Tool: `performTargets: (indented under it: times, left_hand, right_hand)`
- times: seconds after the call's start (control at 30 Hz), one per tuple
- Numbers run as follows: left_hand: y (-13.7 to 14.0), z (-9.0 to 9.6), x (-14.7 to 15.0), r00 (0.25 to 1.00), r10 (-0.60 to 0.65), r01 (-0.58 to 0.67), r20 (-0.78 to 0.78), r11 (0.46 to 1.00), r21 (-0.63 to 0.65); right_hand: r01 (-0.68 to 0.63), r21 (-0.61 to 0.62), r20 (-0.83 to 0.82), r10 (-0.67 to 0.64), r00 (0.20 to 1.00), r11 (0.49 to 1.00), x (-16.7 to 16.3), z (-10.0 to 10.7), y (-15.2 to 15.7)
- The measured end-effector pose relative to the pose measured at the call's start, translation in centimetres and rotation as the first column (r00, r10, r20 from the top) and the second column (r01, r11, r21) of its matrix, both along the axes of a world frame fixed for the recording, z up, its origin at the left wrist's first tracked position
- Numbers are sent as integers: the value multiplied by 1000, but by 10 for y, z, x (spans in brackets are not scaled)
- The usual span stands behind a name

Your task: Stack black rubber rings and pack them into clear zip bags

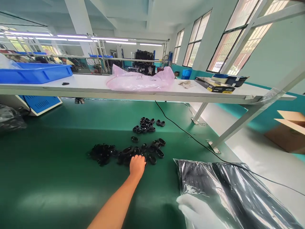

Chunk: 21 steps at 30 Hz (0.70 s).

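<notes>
My bare left hand [137,165] reaches into a loose pile of shiny black oval rings [152,159], its fingers curled down onto one at the pile's near edge. The fingertips and most of that ring are hidden. A tangled heap of thin black pieces [101,154] lies left of the pile, and a second group of black oval rings [144,124] sits farther back. At the lower right, my right hand [199,211] wears a white glove. Its thumb and forefinger are slightly apart with nothing visible between them, beside clear plastic bags of black strips [197,175].
A white shelf [90,81] spans the green table [59,178], carrying a blue tray [35,73], a pink plastic bag [140,81] and a small black box [214,85]. A black cable [186,131] crosses the right side. Metal legs [228,133] support the shelf.
</notes>
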<state>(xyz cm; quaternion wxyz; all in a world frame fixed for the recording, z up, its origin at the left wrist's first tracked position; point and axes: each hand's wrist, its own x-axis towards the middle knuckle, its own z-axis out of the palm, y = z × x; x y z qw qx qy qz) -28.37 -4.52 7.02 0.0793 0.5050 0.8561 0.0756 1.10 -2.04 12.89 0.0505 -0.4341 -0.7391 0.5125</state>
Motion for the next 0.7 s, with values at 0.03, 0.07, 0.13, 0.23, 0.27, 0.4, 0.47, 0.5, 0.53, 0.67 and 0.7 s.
performTargets:
  times: [0.03, 0.07, 0.13, 0.23, 0.27, 0.4, 0.47, 0.5, 0.53, 0.67, 0.7]
  left_hand:
    - [-9, -3, 4, 1000, -28, 28, -1, 1000, 11]
    - [-19, -7, 10, 999, -53, 53, -2, 998, 23]
    - [-39, -18, 24, 996, -91, 91, -7, 995, 48]
    - [-64, -38, 44, 995, -95, 94, 10, 994, 60]
    - [-69, -43, 49, 996, -82, 81, 24, 995, 59]
    - [-76, -48, 56, 996, -52, 49, 75, 998, 46]
    - [-77, -44, 54, 995, -49, 49, 85, 999, 3]
    - [-79, -41, 53, 995, -45, 47, 84, 999, -26]
    - [-82, -37, 51, 996, -39, 44, 82, 997, -57]
    - [-104, -21, 45, 992, 14, 5, 125, 989, -148]
    - [-110, -16, 43, 987, 49, -26, 153, 989, -146]
  right_hand:
    - [-22, -26, 13, 22, 1000, 999, -21, -1, -1]
    - [-35, -46, 33, 37, 999, 998, -41, -6, -1]
    - [-33, -41, 78, 36, 996, 999, -73, -22, 7]
    - [-1, 156, 163, -25, 986, 988, -111, -52, 30]
    - [-26, 223, 205, -21, 978, 974, -123, -61, 38]
    - [-160, 361, 395, 4, 918, 919, -168, -86, 63]
    - [-218, 387, 447, 25, 894, 896, -186, -93, 69]
    - [-210, 390, 443, 17, 896, 897, -193, -97, 70]
    - [-176, 384, 420, -2, 908, 906, -199, -99, 71]
    - [21, 292, 302, -113, 947, 956, -204, -104, 72]
    - [47, 259, 289, -124, 949, 965, -200, -103, 70]
